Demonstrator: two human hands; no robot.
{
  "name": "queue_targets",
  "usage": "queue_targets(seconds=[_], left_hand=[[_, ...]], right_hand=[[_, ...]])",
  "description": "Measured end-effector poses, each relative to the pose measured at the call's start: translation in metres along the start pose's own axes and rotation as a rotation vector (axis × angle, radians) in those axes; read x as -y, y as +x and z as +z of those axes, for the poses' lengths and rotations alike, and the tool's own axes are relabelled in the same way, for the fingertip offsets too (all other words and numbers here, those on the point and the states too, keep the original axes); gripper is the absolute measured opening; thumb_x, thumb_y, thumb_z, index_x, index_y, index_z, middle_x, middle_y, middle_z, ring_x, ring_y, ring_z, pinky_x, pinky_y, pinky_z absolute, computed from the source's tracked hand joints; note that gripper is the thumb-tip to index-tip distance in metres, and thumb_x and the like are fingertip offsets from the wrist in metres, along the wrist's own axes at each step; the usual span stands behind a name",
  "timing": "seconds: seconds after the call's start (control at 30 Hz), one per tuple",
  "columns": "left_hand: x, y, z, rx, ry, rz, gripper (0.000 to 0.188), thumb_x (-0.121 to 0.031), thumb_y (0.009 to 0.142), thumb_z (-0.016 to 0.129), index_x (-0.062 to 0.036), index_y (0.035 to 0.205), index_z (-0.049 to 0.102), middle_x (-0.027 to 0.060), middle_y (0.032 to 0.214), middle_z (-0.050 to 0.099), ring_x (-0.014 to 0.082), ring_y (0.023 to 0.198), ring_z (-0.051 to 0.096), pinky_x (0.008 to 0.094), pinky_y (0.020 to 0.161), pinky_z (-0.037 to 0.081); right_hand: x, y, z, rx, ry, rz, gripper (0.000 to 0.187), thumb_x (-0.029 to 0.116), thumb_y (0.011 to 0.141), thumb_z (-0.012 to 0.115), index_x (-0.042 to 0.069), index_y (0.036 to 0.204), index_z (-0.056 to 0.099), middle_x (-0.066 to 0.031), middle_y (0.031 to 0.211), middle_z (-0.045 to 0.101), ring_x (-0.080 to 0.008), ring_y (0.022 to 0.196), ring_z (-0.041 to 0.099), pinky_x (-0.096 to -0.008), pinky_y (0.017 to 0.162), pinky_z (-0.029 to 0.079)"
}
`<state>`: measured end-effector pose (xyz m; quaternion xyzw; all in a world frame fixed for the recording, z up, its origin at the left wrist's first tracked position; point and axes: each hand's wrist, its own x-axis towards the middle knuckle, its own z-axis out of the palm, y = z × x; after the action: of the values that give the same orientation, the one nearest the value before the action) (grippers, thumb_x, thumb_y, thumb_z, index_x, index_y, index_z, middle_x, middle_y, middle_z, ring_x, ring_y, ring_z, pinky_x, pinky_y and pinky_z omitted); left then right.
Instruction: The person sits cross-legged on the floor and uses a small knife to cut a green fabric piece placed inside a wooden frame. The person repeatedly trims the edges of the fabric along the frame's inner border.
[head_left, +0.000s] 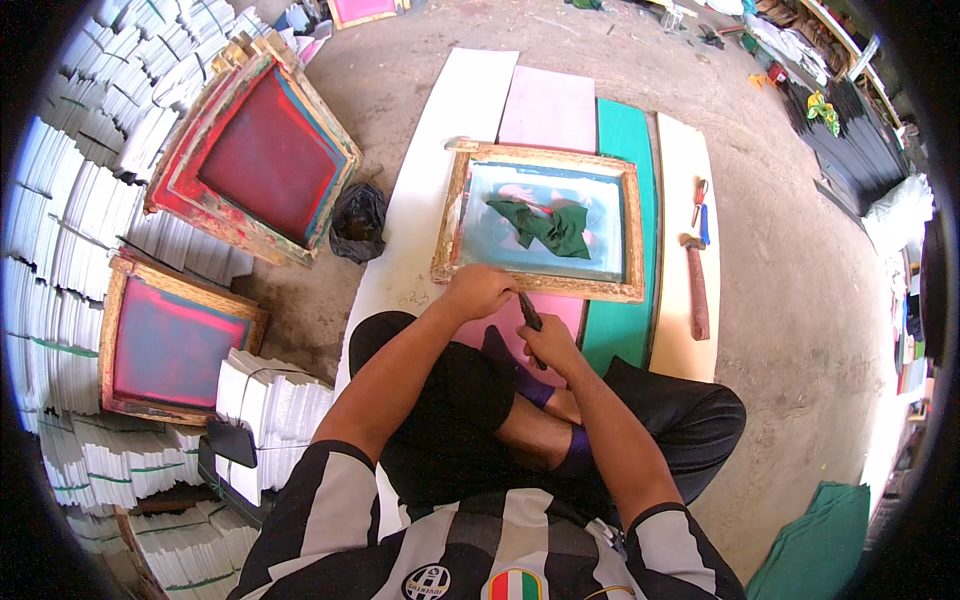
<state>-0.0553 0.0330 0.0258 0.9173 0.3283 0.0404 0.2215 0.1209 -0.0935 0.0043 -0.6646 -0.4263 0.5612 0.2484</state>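
A wooden-framed printing screen (633,235) lies flat before my crossed legs, a crumpled dark green cloth (545,228) on its pale blue mesh. At the near edge of the frame, my left hand (483,292) is closed, its fingertips by the tip of a dark hand tool (530,312). What those fingers pinch, if anything, is hidden. My right hand (552,345) grips the tool's lower part, and its exact kind does not show. To the right lie a hammer (697,290) with a reddish-brown handle, a blue-handled tool (704,226) and an orange-handled tool (699,192).
White, pink, green and cream boards (685,350) lie beneath the screen. More framed screens (270,165) lean at the left, with a black plastic bag (357,222) beside them. Bundled white stacks (60,250) line the left side. Green sheets (815,545) lie at the lower right.
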Motion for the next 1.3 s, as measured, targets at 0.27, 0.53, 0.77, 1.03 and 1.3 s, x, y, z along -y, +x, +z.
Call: queue_targets(seconds=[0.27,0.53,0.77,1.03,1.3], left_hand=[[0.045,-0.009,-0.016,0.264,0.282,-0.465,0.019,-0.015,0.082,0.067,-0.0093,0.098,0.075,0.0140,0.100,0.074,0.0340,0.096,0.071,0.0465,0.079,0.057],[0.099,-0.045,-0.018,0.368,0.224,-1.023,0.038,-0.017,0.072,0.083,-0.0102,0.109,0.077,0.0119,0.115,0.073,0.0265,0.106,0.071,0.0393,0.085,0.057],[0.062,-0.022,-0.033,0.323,0.333,-1.045,0.040,-0.028,0.076,0.085,-0.0119,0.112,0.075,0.0108,0.116,0.073,0.0242,0.108,0.070,0.0380,0.084,0.057],[0.027,-0.001,0.000,-0.042,0.484,-0.669,0.044,-0.012,0.085,0.067,-0.0140,0.127,0.055,0.0131,0.117,0.061,0.0323,0.097,0.069,0.0443,0.080,0.055],[0.046,0.000,0.027,-0.105,0.476,-0.449,0.016,-0.012,0.083,0.066,-0.0102,0.099,0.068,0.0126,0.113,0.061,0.0329,0.090,0.070,0.0460,0.074,0.056]], right_hand=[[-0.012,0.008,-0.002,0.201,0.107,-0.005,0.034,0.020,0.095,0.063,-0.003,0.119,0.059,-0.0128,0.086,0.068,-0.0209,0.074,0.070,-0.0328,0.061,0.055],[-0.050,-0.006,-0.037,0.149,0.201,0.150,0.030,0.019,0.093,0.063,-0.001,0.115,0.059,-0.0113,0.084,0.069,-0.0216,0.067,0.071,-0.0332,0.049,0.049],[-0.083,-0.003,-0.108,-0.091,0.095,0.196,0.023,0.015,0.091,0.064,-0.002,0.105,0.058,-0.0097,0.074,0.064,-0.0208,0.055,0.065,-0.0345,0.041,0.045],[-0.099,0.012,-0.171,-0.298,-0.032,0.364,0.030,0.019,0.084,0.071,-0.011,0.085,0.065,-0.0254,0.077,0.069,-0.0371,0.065,0.071,-0.0509,0.051,0.054],[-0.076,0.012,-0.178,-0.217,0.010,0.408,0.024,0.012,0.089,0.065,-0.010,0.093,0.057,-0.0193,0.069,0.062,-0.0324,0.055,0.065,-0.0474,0.042,0.052]])
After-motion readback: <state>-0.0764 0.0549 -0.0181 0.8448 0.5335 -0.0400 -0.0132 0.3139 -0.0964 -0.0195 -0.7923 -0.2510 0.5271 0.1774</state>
